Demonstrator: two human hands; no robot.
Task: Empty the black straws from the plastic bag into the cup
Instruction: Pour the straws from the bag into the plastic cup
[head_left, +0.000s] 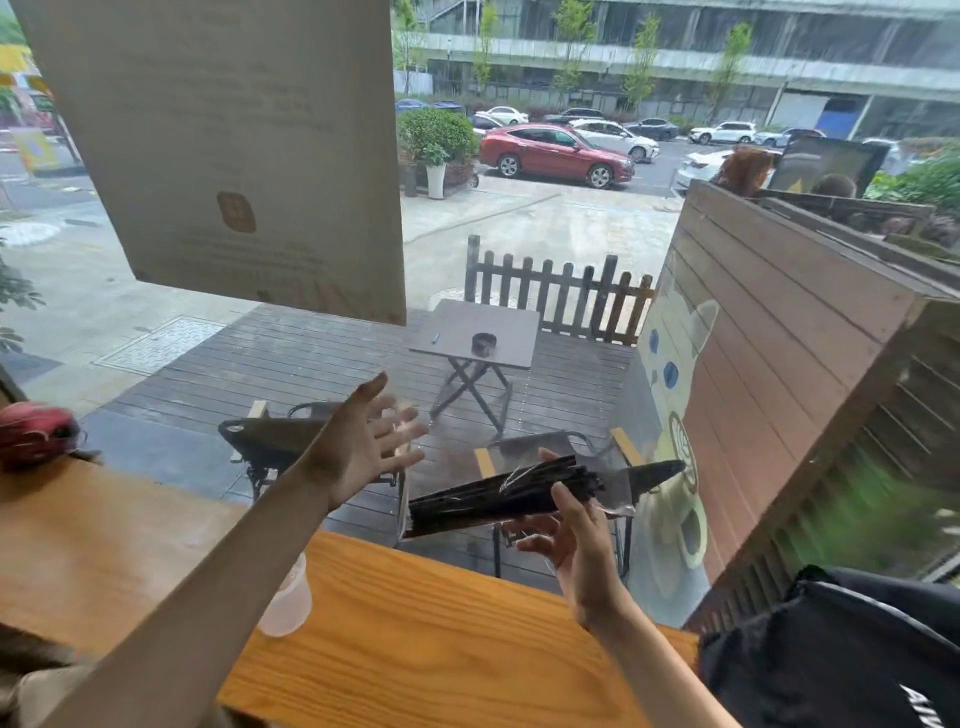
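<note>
One bag, one cup

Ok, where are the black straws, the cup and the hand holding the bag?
black straws (498, 496), head view, on the middle of the bundle inside the clear bag.
cup (288, 603), head view, on its clear side wall beneath the left forearm.
right hand (571, 525), head view, on the palm.

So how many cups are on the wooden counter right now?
1. A clear plastic cup stands on the wooden counter, partly hidden behind the left forearm. Another could be hidden behind that arm or out of frame.
</note>
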